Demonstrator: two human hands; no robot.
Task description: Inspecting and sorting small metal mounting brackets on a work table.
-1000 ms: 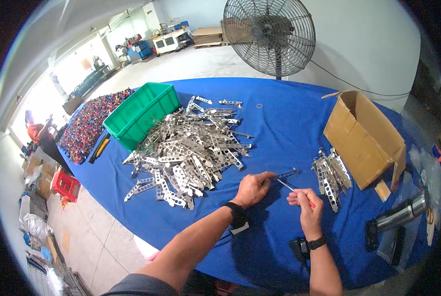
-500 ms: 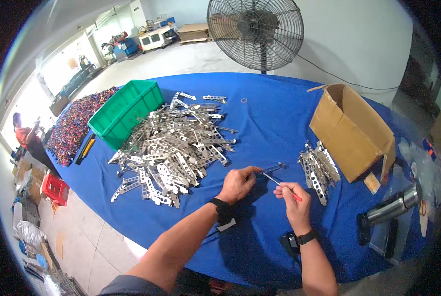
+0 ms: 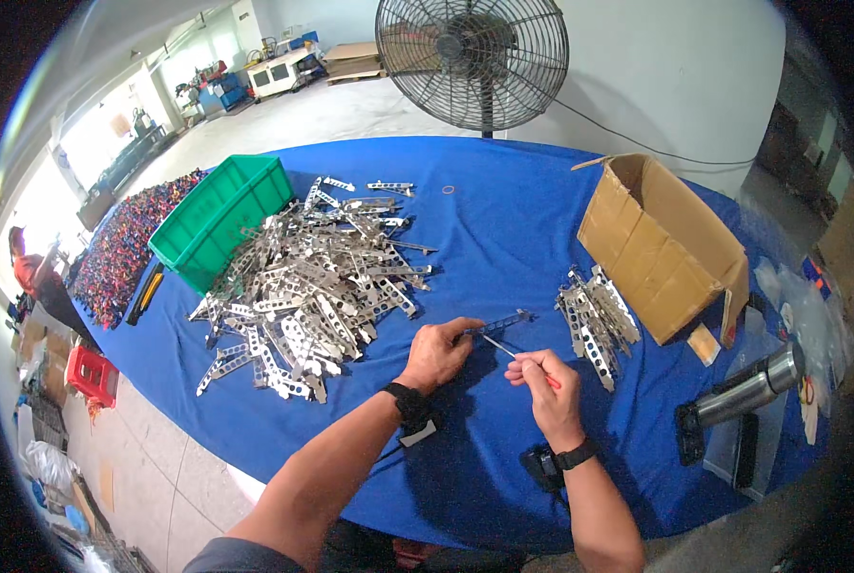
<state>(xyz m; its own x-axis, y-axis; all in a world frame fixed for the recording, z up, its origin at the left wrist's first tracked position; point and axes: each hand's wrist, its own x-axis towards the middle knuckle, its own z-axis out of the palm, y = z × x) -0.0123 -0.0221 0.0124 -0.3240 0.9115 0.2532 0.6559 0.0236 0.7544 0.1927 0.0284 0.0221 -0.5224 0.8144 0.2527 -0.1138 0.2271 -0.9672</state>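
Observation:
My left hand (image 3: 438,353) pinches the near end of a slim perforated metal bracket (image 3: 505,321) just above the blue cloth. In my right hand (image 3: 549,390) is a screwdriver with a red handle (image 3: 553,382); its thin shaft (image 3: 499,347) reaches toward the bracket close to my left fingertips. Whether the tip touches the metal I cannot tell. Left of my hands spreads a large heap of similar metal brackets (image 3: 303,286). A smaller pile of them (image 3: 597,325) lies to the right, beside an open cardboard box (image 3: 661,253).
A green crate (image 3: 221,224) stands behind the big heap, near a mound of small multicoloured pieces (image 3: 126,253) and a yellow-black cutter (image 3: 146,294). A steel flask (image 3: 747,392) lies at the right. Beyond the blue-covered table (image 3: 503,205) are a large fan (image 3: 472,62) and a person (image 3: 45,282).
The whole scene has shifted slightly left in the picture. Both hands keep nearly the same pose on the bracket and screwdriver.

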